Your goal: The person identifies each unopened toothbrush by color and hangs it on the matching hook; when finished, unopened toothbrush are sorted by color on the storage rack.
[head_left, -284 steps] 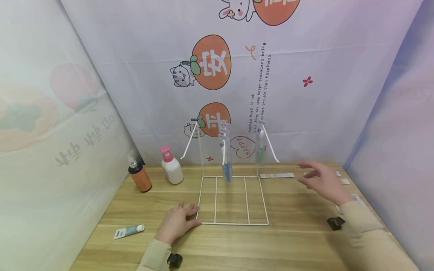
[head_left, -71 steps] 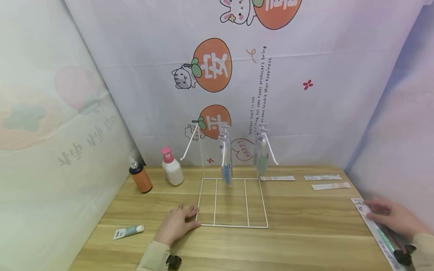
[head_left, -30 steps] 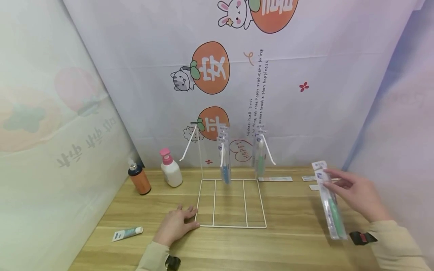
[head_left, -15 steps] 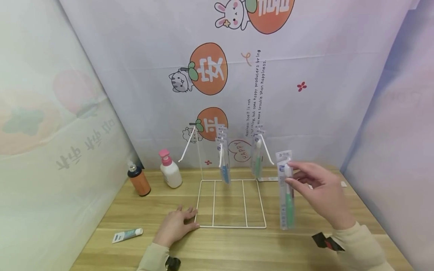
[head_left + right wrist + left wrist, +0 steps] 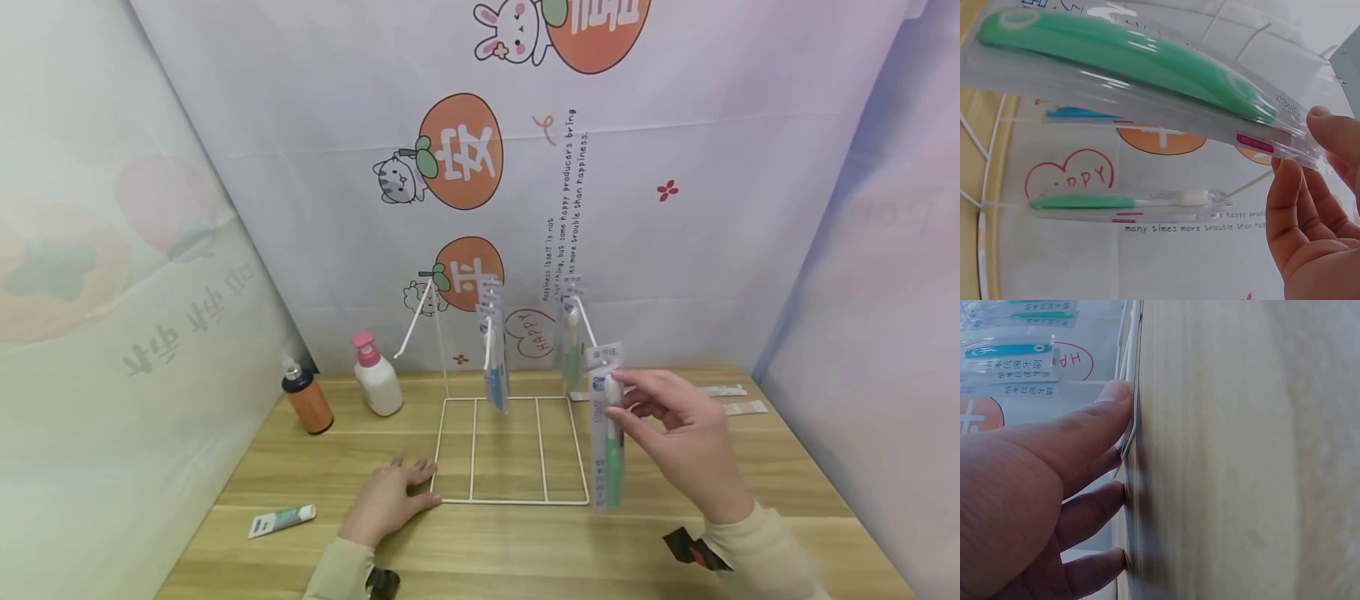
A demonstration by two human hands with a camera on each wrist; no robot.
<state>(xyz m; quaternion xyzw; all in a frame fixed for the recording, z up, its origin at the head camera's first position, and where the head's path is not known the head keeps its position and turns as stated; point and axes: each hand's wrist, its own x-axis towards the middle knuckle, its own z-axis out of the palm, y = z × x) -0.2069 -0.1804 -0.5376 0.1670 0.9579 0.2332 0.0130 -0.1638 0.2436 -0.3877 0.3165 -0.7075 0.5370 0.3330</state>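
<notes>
My right hand [image 5: 682, 433] pinches a packaged toothbrush [image 5: 613, 467] with a green handle between thumb and fingers, upright, brush head up. The pack's top overlaps the tip of the right hook [image 5: 588, 323] of a white wire rack [image 5: 512, 502] in the head view. Further back on that hook hangs another green packaged toothbrush [image 5: 1085, 201]. Blue packaged toothbrushes [image 5: 496, 387] hang from the middle hook, while the left hook [image 5: 414, 321] carries nothing. My left hand [image 5: 386, 504] rests at the rack's front left corner, thumb [image 5: 1116, 392] on the base wire and fingertips on the table.
An orange pump bottle [image 5: 310, 404] and a white bottle with a pink pump [image 5: 380, 387] stand at the back left. A toothpaste tube [image 5: 281, 521] lies at the front left. Flat packs [image 5: 745, 407] lie at the back right, near the printed cloth wall.
My right hand, empty at first, took the green packaged toothbrush from the table's right edge, lifted it and carried it left to the right hook's tip. My left hand has stayed at the rack.
</notes>
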